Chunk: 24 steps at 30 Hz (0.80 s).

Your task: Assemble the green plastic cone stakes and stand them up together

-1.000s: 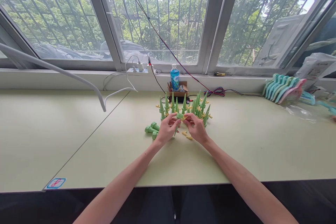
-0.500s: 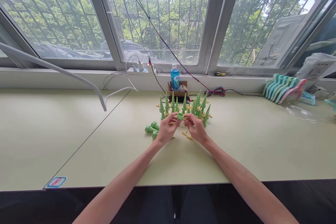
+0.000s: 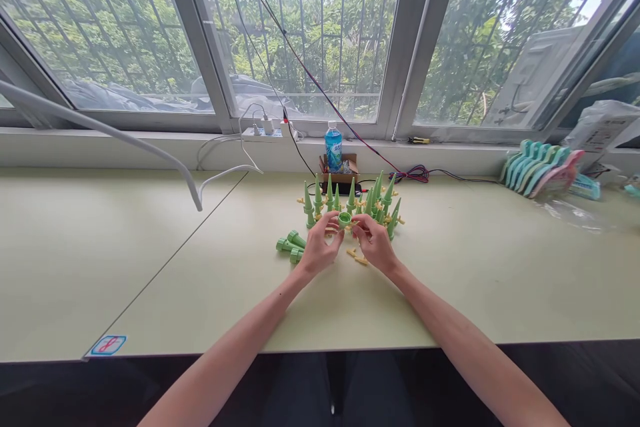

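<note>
My left hand (image 3: 320, 243) is closed round a green plastic watering spike (image 3: 345, 219), its round open socket tilted up toward me. At the spike's right side my right hand (image 3: 373, 243) pinches a small yellow valve (image 3: 355, 223); whether it sits in the spike, I cannot tell. Several finished-looking green spikes (image 3: 388, 195) with yellow valves stand point up behind my hands. Left of my left hand, several green spikes (image 3: 283, 245) lie on their sides, partly covered by it. Loose yellow valves (image 3: 359, 257) lie between my wrists.
The pale table (image 3: 200, 307) runs to the window sill. At the back stand a blue bottle (image 3: 333, 149) and a small cardboard box (image 3: 353, 163), with a dark phone (image 3: 345, 189) in front. Cables (image 3: 415, 174) and pastel hangers (image 3: 543, 170) lie right; a white tube (image 3: 150, 150) arches at left.
The spike's socket has tipped a little more toward me and risen slightly. Both hands keep almost the same place and grip.
</note>
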Each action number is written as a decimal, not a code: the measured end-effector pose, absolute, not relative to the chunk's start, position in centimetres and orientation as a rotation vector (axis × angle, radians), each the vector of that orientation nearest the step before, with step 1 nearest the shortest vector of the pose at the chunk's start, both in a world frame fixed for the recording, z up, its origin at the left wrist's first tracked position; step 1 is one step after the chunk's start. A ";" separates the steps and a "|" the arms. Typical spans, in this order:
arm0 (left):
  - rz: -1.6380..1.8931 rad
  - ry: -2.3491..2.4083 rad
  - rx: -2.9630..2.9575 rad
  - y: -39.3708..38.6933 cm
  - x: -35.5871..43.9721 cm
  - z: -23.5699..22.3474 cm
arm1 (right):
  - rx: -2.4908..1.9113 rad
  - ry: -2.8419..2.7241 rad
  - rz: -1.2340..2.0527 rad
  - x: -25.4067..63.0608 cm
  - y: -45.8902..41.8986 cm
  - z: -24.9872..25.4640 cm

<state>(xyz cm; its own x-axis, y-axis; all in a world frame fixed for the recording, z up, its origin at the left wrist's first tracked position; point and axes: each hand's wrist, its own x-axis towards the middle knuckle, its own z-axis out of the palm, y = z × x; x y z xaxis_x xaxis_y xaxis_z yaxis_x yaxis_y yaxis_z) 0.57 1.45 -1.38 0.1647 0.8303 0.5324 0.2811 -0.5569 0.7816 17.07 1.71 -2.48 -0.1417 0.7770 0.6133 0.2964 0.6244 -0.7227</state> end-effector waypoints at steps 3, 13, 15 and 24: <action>1.463 1.070 1.904 1.3 0.6 -0.9 | -0.877 -1.704 0.523 17.1 1.5 -2.2; 1.156 1.138 1.370 1.6 0.1 -0.5 | -0.824 -1.775 0.488 17.0 1.4 -2.4; 1.082 1.144 1.306 1.6 0.1 -0.4 | -0.806 -1.810 0.469 17.0 1.4 -2.5; 1.067 1.078 1.410 1.7 -0.1 -0.6 | -0.846 -1.822 0.487 17.2 1.6 -2.8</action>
